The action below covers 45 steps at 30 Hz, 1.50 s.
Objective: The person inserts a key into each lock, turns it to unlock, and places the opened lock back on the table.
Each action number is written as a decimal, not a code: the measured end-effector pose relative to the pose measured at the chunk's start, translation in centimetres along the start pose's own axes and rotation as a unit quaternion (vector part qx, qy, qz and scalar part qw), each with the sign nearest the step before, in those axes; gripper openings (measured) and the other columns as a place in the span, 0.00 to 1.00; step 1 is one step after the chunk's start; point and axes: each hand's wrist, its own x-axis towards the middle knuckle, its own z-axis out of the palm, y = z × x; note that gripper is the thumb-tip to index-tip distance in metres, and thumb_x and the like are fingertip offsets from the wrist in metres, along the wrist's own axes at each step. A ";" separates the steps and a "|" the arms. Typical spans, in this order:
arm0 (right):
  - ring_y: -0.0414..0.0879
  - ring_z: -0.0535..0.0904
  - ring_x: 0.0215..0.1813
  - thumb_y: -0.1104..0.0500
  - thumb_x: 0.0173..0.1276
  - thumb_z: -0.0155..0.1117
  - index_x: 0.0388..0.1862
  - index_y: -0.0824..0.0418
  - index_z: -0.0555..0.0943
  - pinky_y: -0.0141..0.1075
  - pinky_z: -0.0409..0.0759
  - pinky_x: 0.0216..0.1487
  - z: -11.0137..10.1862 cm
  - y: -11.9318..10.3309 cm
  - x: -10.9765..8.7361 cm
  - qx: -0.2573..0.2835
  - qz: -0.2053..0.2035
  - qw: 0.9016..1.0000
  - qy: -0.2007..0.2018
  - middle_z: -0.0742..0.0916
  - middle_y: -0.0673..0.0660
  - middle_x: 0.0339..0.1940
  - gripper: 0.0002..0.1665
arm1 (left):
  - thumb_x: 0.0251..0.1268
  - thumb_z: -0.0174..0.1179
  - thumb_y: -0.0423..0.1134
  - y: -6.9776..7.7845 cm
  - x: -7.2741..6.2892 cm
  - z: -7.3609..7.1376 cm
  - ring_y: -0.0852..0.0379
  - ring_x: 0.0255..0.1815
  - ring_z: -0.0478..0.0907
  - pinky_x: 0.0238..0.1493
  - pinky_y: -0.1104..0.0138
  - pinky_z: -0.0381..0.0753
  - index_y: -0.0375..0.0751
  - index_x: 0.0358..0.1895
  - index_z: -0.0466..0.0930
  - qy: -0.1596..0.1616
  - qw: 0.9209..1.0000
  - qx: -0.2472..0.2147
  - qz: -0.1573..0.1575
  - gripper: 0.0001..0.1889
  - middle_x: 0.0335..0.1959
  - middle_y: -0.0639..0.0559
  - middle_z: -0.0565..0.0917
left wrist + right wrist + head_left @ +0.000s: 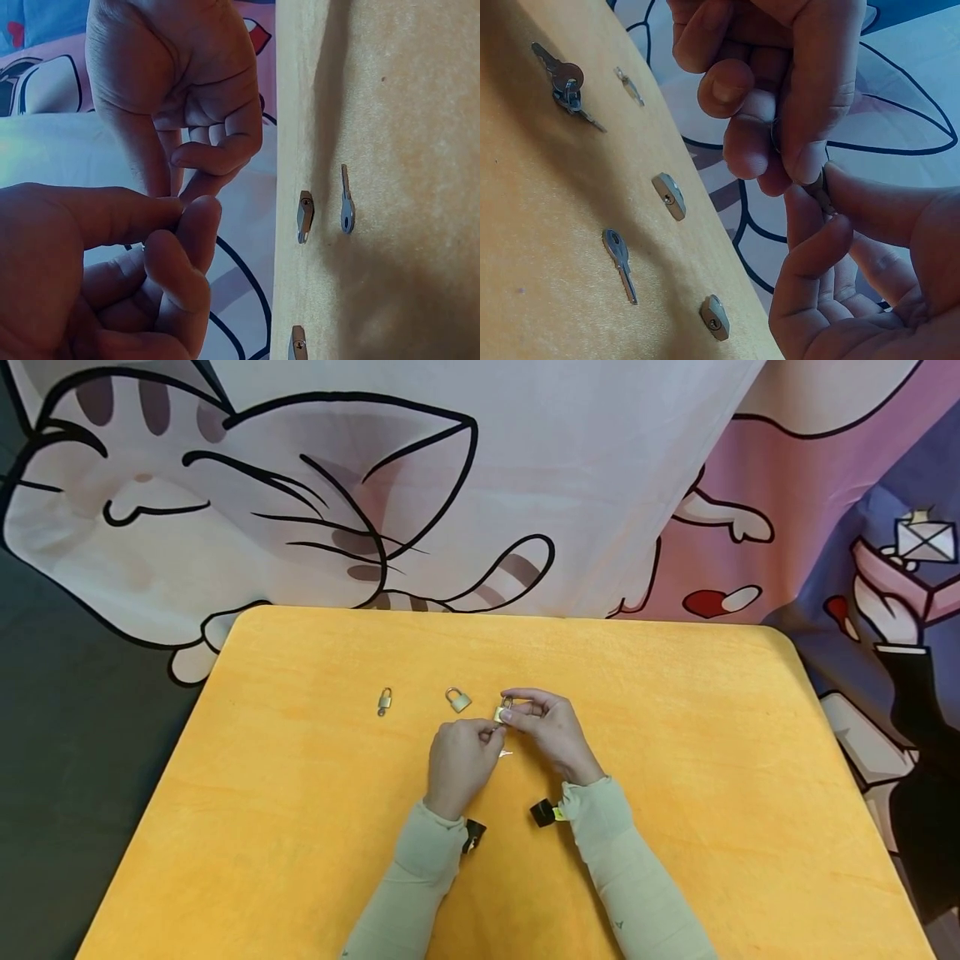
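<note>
My right hand [551,731] pinches a small brass padlock [498,713] upright, its shackle at the top between thumb and fingers. From below left, my left hand [462,764] meets it, thumb and finger pinching a small key, mostly hidden, at the lock's lower end. A thin ring [774,135] shows by the left fingers in the right wrist view. On the table, a second padlock [457,699] lies to the left of the hands, and farther left is another padlock [385,700] with a small piece at its lower end. A loose key [619,262] lies close by.
A ring of keys [568,79] lies on the yellow table [300,827]. In the right wrist view, one more padlock [715,317] sits near the table's far side. A curtain with a cartoon cat [300,510] hangs behind the far edge.
</note>
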 end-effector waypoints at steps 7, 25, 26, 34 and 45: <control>0.45 0.85 0.39 0.67 0.66 0.71 0.59 0.72 0.81 0.37 0.83 0.45 0.0 0.1 0.0 0.005 0.000 1.000 -0.004 0.90 0.58 0.36 0.23 | 0.64 0.67 0.37 -0.3 0.0 0.0 0.69 0.14 0.71 0.20 0.71 0.71 0.39 0.32 0.92 -0.014 1.000 -0.004 -0.013 0.07 0.21 0.56 0.85; 0.51 0.86 0.42 0.63 0.65 0.73 0.59 0.71 0.81 0.41 0.83 0.48 0.2 -0.7 1.0 -0.033 0.004 0.999 -0.029 0.90 0.59 0.39 0.25 | 0.61 0.72 0.41 -2.0 -0.3 -2.6 0.59 0.30 0.86 0.33 0.62 0.83 0.39 0.39 0.91 -0.060 0.996 0.005 -0.073 0.09 0.30 0.53 0.89; 0.51 0.86 0.42 0.62 0.65 0.73 0.59 0.70 0.81 0.41 0.83 0.47 0.4 -0.9 1.3 -0.041 0.003 0.999 -0.033 0.90 0.59 0.39 0.25 | 0.61 0.72 0.40 -2.2 -0.3 -2.9 0.59 0.30 0.86 0.33 0.62 0.83 0.39 0.39 0.91 -0.058 0.995 0.010 -0.078 0.09 0.30 0.53 0.89; 0.57 0.85 0.45 0.59 0.66 0.73 0.57 0.66 0.83 0.37 0.80 0.44 2.9 -1.9 3.8 -0.126 0.001 0.989 -0.074 0.90 0.57 0.39 0.22 | 0.62 0.71 0.40 -4.0 -0.5 -5.2 0.56 0.33 0.87 0.36 0.59 0.84 0.39 0.39 0.91 -0.034 0.993 0.030 -0.111 0.08 0.31 0.52 0.90; 0.57 0.87 0.40 0.63 0.66 0.72 0.55 0.66 0.83 0.48 0.84 0.46 6.1 -2.9 6.6 -0.155 0.007 0.982 -0.105 0.90 0.58 0.36 0.18 | 0.62 0.71 0.42 -5.7 -1.5 -6.4 0.57 0.32 0.86 0.35 0.58 0.83 0.41 0.39 0.91 -0.029 0.989 0.057 -0.133 0.09 0.31 0.54 0.90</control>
